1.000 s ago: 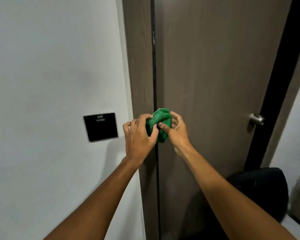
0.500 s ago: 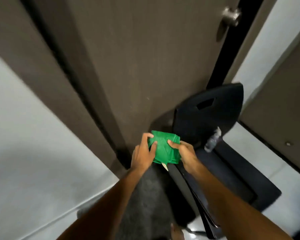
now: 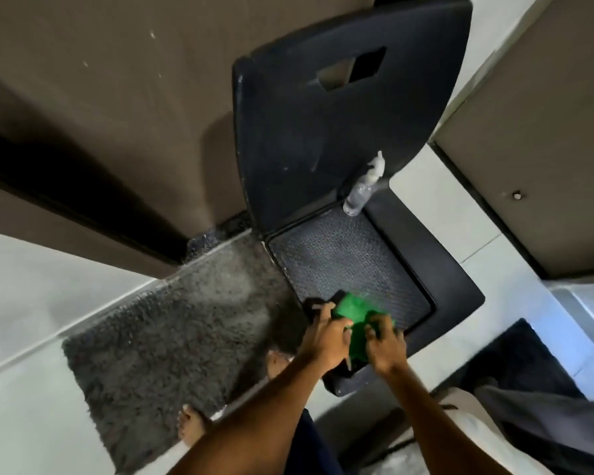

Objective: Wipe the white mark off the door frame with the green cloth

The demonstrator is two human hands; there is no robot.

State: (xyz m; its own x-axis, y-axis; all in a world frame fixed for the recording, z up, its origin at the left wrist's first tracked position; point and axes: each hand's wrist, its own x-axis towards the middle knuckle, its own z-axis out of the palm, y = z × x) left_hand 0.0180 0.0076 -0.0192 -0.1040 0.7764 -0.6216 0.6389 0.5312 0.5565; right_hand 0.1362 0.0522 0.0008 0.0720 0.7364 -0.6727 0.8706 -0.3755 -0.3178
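Observation:
The green cloth (image 3: 357, 318) is folded and held low over the front of a black chair seat (image 3: 350, 262). My left hand (image 3: 323, 337) grips its left side, and my right hand (image 3: 384, 344) grips its right side with the fingers curled over the top. The brown door (image 3: 117, 80) and the dark gap at its frame (image 3: 66, 186) fill the upper left. No white mark on the frame shows in this view.
A clear spray bottle (image 3: 362, 190) stands at the back of the black chair, against its backrest (image 3: 323, 114). A grey shaggy mat (image 3: 168, 327) lies on the floor before the door, with bare feet (image 3: 192, 426) on it. A dark mat (image 3: 528, 358) lies at right.
The view has swung down from the door to the floor and chair. Both hands have carried the green cloth down from the door edge to just above the chair seat.

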